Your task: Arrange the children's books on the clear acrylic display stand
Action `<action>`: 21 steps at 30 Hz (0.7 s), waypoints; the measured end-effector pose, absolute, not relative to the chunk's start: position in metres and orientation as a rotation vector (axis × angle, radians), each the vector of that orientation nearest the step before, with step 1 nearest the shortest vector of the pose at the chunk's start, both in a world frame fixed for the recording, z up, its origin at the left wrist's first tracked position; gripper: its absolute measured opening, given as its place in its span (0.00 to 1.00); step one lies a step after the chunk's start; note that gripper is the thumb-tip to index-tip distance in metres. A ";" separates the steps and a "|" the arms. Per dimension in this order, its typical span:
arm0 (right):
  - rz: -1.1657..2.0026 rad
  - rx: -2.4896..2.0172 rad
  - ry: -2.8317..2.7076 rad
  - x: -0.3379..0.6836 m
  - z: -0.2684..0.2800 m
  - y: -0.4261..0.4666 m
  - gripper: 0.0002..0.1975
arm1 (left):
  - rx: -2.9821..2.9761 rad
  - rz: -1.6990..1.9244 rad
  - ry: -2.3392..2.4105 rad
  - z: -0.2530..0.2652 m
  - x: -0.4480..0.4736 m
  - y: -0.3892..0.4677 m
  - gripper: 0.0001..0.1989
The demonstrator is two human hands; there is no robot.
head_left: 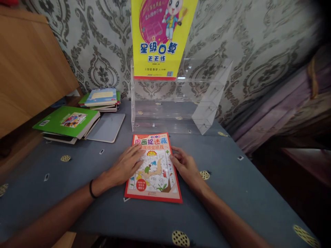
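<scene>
A red-bordered picture book [155, 172] with a cartoon cover lies flat on the table in front of me. My left hand [126, 163] rests on its upper left part, palm down and fingers stretched over the cover. At the right edge of the same book, my right hand [186, 167] has its fingers curled and its thumb at the margin of the cover; its fingertips are partly hidden. Behind the book stands a clear acrylic rack [176, 110] with stepped shelves. A yellow workbook [155, 67] stands upright on the rack's upper level, towards its left side.
To the left lie a green book [68, 120], a grey-covered book [106, 127] and a stack of books [100, 98] near the wall. A wooden cabinet [31, 65] borders the far left. The blue tablecloth [227, 193] has a pineapple print. Curtains [281, 100] hang at the right.
</scene>
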State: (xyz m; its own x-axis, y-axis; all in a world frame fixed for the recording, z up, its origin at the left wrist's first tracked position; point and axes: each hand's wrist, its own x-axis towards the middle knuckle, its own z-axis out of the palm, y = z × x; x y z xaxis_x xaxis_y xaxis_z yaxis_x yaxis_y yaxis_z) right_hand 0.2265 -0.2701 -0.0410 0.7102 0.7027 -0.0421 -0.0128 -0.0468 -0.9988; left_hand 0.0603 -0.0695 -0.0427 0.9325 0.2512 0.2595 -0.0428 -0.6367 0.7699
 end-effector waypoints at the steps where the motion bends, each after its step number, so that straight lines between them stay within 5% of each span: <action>1: 0.657 -1.547 -0.610 0.225 -0.040 -0.270 0.21 | 2.219 0.439 0.155 -0.043 0.060 -0.068 0.21; 13: 1.028 -1.605 -0.903 0.205 -0.022 -0.271 0.18 | 2.336 0.494 0.192 -0.037 0.063 -0.036 0.17; 21: 0.304 -1.885 -1.239 0.210 -0.022 -0.255 0.12 | 2.255 0.526 0.205 -0.034 0.064 -0.042 0.14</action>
